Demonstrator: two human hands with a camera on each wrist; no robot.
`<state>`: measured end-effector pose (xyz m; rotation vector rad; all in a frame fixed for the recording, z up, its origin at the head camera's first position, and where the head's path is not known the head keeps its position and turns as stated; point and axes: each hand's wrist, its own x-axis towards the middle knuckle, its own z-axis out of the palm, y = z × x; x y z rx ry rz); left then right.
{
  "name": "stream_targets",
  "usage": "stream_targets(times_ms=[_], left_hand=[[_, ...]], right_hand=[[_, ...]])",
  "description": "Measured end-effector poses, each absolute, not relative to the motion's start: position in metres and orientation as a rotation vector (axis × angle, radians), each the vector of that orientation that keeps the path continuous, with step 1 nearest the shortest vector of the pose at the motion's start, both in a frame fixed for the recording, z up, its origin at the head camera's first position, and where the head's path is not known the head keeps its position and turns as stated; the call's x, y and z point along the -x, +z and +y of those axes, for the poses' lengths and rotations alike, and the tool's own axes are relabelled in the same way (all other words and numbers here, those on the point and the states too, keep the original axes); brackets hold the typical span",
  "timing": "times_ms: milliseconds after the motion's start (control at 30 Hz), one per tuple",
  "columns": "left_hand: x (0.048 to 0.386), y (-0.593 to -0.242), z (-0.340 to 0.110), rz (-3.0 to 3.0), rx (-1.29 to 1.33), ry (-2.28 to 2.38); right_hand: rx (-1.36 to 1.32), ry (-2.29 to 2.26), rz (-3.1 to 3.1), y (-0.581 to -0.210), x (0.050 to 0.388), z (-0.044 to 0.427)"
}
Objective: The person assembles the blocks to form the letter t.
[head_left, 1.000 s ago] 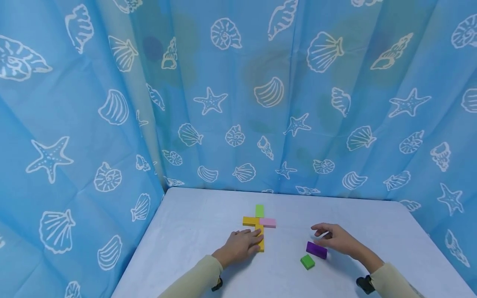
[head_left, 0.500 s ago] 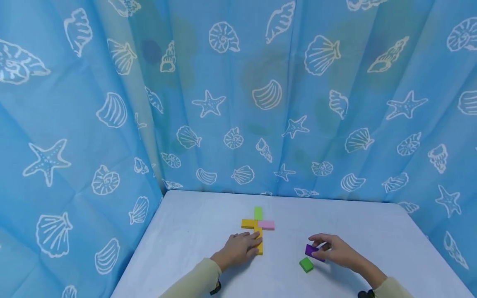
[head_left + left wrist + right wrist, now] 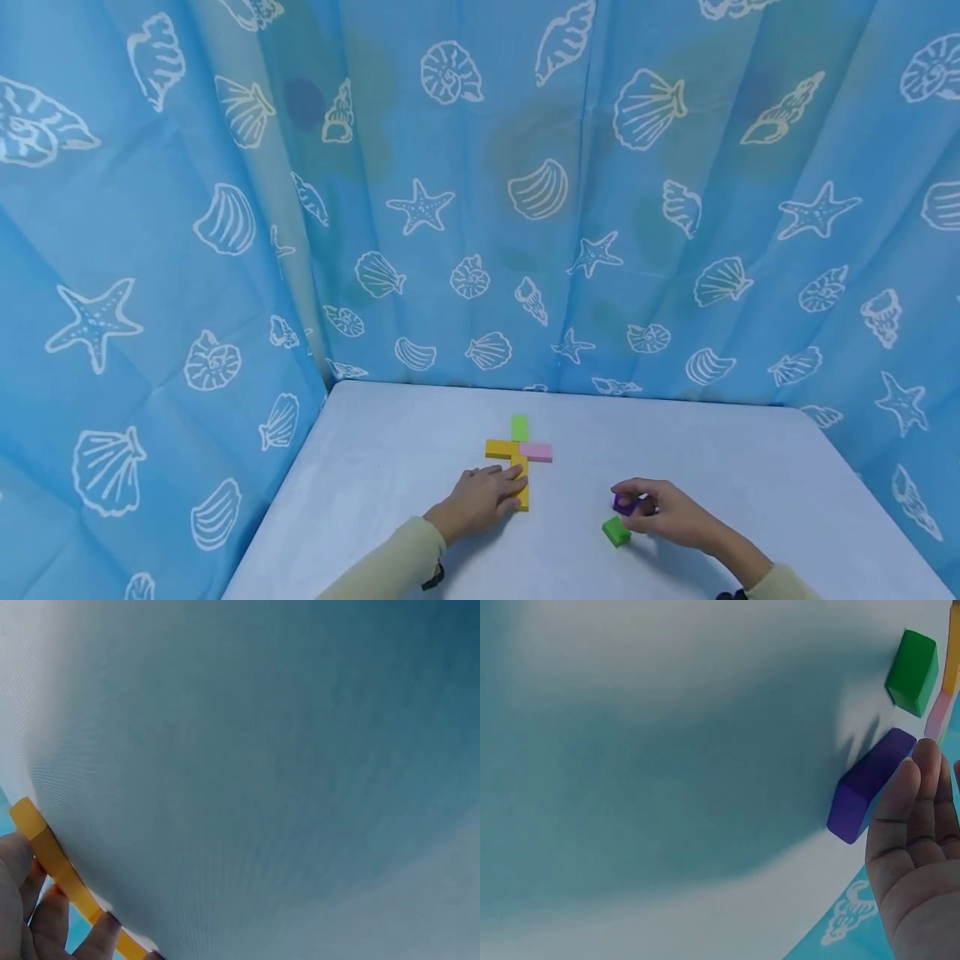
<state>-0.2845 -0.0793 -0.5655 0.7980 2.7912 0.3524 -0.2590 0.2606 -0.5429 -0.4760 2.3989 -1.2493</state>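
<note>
The purple block [image 3: 870,784] is lying on the right half of the white table [image 3: 390,442], under the right hand [image 3: 671,512]. From the right wrist its long axis is running diagonally, one end pointing toward the pink and yellow pieces; from the head the hand is hiding much of its length, a short left part showing. The thumb and a curled forefinger are pinching it from the near and far sides — the right wrist view is leaving the thumb's contact out of sight.

The dark green block [image 3: 617,531] is sitting just beside it, on the near side, close under the thumb; whether the two are touching, I cannot tell.

The left hand [image 3: 478,496] is resting on the long yellow block [image 3: 523,498], fingers loosely extended. That block's long axis is pointing away from the person. At its far end the short yellow block [image 3: 499,449] is reaching left and the pink block [image 3: 537,452] right, while the light green block [image 3: 520,427] is pointing straight away.

A broad strip of tabletop is separating this cross from the purple block. More surface is stretching right of the right hand, and the far edge — well beyond every block — is meeting the shell-patterned curtain [image 3: 472,208].
</note>
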Motion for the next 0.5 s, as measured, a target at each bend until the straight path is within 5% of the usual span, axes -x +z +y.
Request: stream_targets(times_ms=[500], left_hand=[[0.286,-0.568,-0.078,2.788,-0.797,0.377]], right_hand=[[0.513,-1.090,2.449,-0.552,0.250,0.244]])
